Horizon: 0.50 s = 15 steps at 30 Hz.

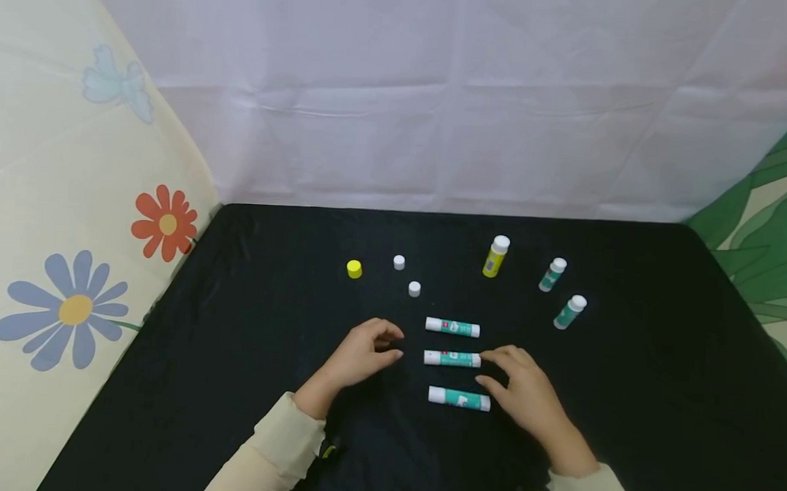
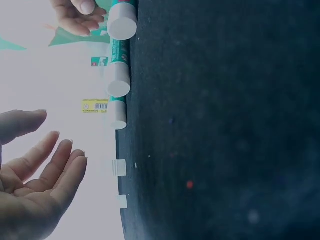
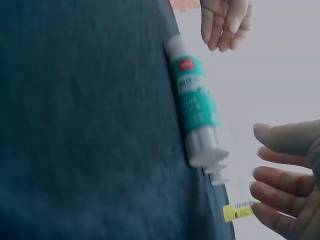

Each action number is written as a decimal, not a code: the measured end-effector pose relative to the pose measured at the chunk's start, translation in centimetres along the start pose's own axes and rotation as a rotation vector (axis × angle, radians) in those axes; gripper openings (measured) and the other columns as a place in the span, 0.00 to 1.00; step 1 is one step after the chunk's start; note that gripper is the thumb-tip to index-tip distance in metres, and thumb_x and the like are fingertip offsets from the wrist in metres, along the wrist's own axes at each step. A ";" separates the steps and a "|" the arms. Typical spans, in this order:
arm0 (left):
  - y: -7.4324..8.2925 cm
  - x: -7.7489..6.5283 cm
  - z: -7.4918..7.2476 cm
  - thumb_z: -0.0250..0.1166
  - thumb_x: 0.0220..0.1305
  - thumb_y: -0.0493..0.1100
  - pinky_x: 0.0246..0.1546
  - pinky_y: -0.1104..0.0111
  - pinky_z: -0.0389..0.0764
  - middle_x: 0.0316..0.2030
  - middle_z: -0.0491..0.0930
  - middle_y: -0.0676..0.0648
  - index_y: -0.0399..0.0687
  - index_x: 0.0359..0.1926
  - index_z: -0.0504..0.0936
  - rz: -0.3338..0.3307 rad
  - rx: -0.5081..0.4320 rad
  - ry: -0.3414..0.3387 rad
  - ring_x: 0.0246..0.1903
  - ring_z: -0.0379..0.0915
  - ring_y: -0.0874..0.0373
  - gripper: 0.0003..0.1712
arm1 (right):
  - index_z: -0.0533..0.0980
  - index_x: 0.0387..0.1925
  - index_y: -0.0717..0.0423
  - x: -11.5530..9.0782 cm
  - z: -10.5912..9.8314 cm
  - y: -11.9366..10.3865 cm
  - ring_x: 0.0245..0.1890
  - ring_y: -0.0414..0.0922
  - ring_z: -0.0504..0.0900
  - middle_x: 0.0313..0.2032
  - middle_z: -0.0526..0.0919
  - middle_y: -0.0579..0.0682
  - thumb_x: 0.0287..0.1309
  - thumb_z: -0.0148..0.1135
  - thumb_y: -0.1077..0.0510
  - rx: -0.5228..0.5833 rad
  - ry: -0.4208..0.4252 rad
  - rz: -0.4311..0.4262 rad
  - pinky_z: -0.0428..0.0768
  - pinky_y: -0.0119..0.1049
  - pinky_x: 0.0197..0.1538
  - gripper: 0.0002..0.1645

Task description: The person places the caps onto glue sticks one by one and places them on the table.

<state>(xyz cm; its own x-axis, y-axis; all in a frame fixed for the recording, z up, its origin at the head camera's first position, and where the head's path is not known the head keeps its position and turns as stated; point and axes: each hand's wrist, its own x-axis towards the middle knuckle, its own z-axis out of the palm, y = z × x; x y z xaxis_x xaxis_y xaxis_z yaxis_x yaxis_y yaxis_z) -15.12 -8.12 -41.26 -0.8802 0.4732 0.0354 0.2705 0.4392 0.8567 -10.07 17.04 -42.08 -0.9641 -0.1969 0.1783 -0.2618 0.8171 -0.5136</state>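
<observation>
Three teal-and-white glue sticks lie on their sides in a column: the far one, the middle one and the near one. To their left hovers my left hand, fingers relaxed and holding nothing. My right hand is at their right ends, its index fingertip right by the middle stick's end, thumb and fingers apart with nothing between them. In the right wrist view the near glue stick shows a red brand mark, and the right hand's fingers are spread beside it.
A yellow cap and two white caps, one farther and one nearer, sit at the back left. Upright at the back right are a yellow glue stick and two teal ones with white tops. Black cloth covers the table.
</observation>
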 end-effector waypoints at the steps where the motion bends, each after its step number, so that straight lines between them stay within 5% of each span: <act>1: 0.0 0.1 0.0 0.61 0.52 0.35 0.41 0.64 0.72 0.37 0.72 0.44 0.35 0.39 0.75 0.000 0.005 0.001 0.40 0.71 0.51 0.12 | 0.76 0.38 0.60 0.0 -0.1 0.2 0.35 0.46 0.72 0.34 0.74 0.49 0.40 0.67 0.61 0.000 0.008 0.005 0.71 0.41 0.34 0.18; 15: 0.0 1.3 -0.1 0.61 0.52 0.36 0.43 0.63 0.71 0.38 0.72 0.45 0.37 0.41 0.75 -0.006 0.091 0.003 0.41 0.70 0.51 0.14 | 0.76 0.37 0.62 0.3 -1.1 2.9 0.36 0.50 0.71 0.35 0.74 0.54 0.41 0.65 0.64 0.017 0.134 0.005 0.71 0.46 0.37 0.16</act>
<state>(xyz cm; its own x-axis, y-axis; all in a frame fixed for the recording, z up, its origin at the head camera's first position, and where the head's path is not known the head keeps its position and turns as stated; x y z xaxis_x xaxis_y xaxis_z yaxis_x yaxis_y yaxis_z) -16.29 -7.55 -41.19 -0.8830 0.4683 0.0320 0.2996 0.5098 0.8064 -11.08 19.94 -42.57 -0.9510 -0.1181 0.2856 -0.2592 0.8083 -0.5287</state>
